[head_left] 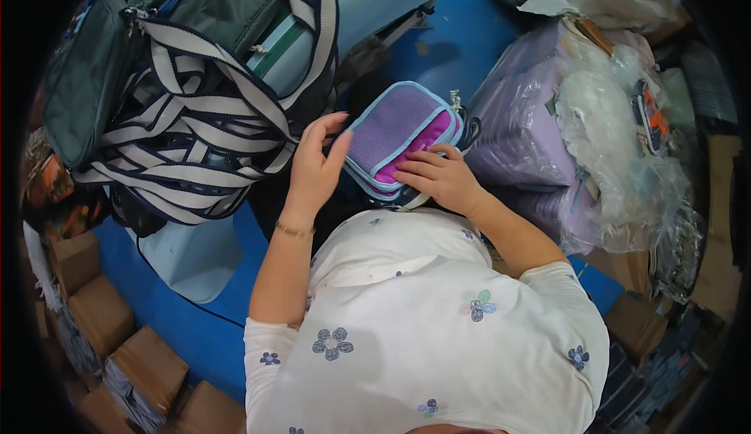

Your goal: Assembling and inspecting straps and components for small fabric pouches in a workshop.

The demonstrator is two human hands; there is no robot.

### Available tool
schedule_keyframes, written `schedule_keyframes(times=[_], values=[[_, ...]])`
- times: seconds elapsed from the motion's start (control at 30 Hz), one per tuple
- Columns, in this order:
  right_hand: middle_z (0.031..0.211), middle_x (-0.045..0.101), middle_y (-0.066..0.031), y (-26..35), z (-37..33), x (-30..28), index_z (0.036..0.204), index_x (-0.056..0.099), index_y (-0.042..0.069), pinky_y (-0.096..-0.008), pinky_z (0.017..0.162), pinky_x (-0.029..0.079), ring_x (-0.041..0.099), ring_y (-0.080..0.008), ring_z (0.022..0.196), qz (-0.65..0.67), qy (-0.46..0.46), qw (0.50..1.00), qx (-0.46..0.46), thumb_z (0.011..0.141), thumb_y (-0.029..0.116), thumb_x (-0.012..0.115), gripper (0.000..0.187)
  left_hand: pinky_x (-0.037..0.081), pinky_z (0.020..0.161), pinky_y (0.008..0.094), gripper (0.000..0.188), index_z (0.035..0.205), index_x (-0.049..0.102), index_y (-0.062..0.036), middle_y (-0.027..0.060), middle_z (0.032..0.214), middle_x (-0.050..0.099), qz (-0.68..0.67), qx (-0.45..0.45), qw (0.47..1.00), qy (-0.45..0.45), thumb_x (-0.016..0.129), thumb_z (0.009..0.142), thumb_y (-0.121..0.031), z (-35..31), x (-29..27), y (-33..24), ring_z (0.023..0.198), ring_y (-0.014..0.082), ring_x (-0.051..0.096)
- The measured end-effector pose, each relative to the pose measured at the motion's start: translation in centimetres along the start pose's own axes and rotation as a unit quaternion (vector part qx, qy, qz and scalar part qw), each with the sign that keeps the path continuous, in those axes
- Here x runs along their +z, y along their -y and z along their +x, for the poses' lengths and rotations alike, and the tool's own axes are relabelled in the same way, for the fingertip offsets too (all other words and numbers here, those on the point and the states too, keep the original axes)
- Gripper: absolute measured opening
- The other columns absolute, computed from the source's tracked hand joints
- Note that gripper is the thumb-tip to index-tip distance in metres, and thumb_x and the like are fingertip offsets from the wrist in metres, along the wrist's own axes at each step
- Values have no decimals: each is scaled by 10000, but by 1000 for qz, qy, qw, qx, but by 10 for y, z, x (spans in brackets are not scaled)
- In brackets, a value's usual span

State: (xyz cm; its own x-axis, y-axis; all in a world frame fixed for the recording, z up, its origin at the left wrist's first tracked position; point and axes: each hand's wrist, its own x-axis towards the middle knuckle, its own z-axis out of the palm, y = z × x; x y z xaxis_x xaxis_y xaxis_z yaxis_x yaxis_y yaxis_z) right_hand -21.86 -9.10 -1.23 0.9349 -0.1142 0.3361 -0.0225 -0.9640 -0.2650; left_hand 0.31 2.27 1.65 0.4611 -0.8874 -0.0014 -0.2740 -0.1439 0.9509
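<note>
**Inspector:** Locate the item in hand.

**Assistant:** A small purple mesh pouch (pixel 400 138) with light blue edging, just above the middle of the frame. It appears to top a thin stack of like pieces; how many I cannot tell.

**Inspector:** Its long axis?

**Assistant:** It runs from lower left to upper right of the frame, the zipper pull end toward upper right.

**Inspector:** State of each hand.

**Assistant:** The right hand (pixel 440 176) lies at the pouch's lower right edge, fingers laid flat and spread on its pink strip, pressing rather than clasping. The left hand (pixel 315 169) stands at the lower left end, fingers open and loosely curled, fingertips touching or just short of the corner; it encloses nothing that I can see.

**Inspector:** Which hand is nearer?

**Assistant:** The right, in plain contact. The pouch lies up and to the left of it, and up and to the right of the left hand.

**Inspector:** Surroundings?

**Assistant:** Striped straps (pixel 195 113) on dark green bags fill the upper left; bagged lilac goods (pixel 524 129) sit at right, on a blue table (pixel 454 43).
</note>
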Motion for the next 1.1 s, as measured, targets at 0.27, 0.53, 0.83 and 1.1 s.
schedule_keyframes(times=[0.27,0.53,0.83,1.1], values=[[1198,541,-68,23,-10,-26,1227,516,153,-433,1004,275,483,-239,1132,67,87,983,148,664,79,662,586,393,916,291,543,1289,439,-29,133,1191,534,-179,-267,946,35,598,865,-327,-3,24,82,1079,199,510],[1161,555,-164,29,-60,-14,1218,459,-29,-325,933,443,560,-244,1051,679,-33,406,610,900,204,542,403,391,915,421,547,1336,414,-144,56,1263,484,-279,-328,901,44,622,845,-267,10,23,73,1152,202,458],[1112,559,-63,25,-32,9,1152,484,55,-346,958,394,518,-187,1057,719,-134,306,609,909,294,535,344,439,883,368,523,1322,436,-111,66,1241,497,-328,-292,897,53,623,834,-122,1,28,69,1099,187,503],[1071,573,-6,30,-31,8,1196,456,119,-326,865,408,534,-135,976,641,-176,427,613,883,264,591,371,351,993,309,561,1281,477,-116,100,1298,388,-327,-116,936,65,662,759,-20,-10,25,55,1180,183,419]])
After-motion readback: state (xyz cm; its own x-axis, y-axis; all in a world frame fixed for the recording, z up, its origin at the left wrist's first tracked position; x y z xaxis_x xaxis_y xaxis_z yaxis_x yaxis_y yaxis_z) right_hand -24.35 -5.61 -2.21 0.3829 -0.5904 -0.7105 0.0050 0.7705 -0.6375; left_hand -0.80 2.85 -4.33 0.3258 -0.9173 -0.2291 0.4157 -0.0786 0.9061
